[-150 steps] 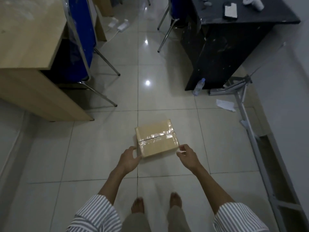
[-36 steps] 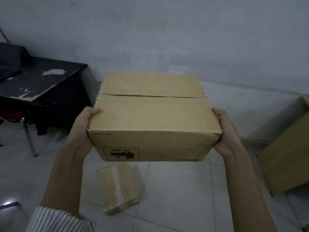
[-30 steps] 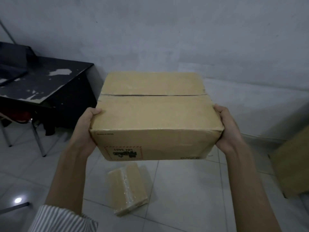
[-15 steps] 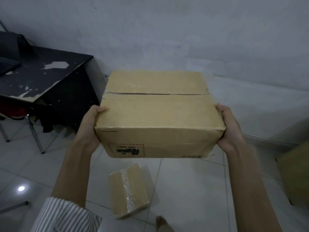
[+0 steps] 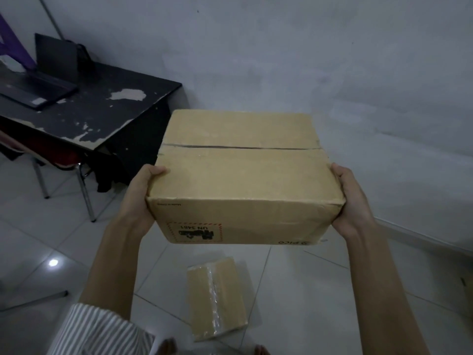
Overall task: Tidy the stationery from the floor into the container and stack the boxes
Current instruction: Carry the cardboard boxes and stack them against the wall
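A large cardboard box (image 5: 243,175) is held in the air above the tiled floor (image 5: 307,290), one hand on each end. The left hand (image 5: 139,198) has its grip closed on the left end, thumb hooked over the top edge; the right hand (image 5: 349,201) presses its grip closed against the right end. The box's top flaps meet in a seam across the middle, and its near face carries an upside-down "UN 3481" label. Below the box, on the floor, lies a smaller cardboard box (image 5: 217,301) sealed with clear tape, untouched. Left of the held box stands a black table (image 5: 102,111) with chipped paint, carrying an open laptop (image 5: 43,80). Behind the box rises a plain grey wall (image 5: 307,60).
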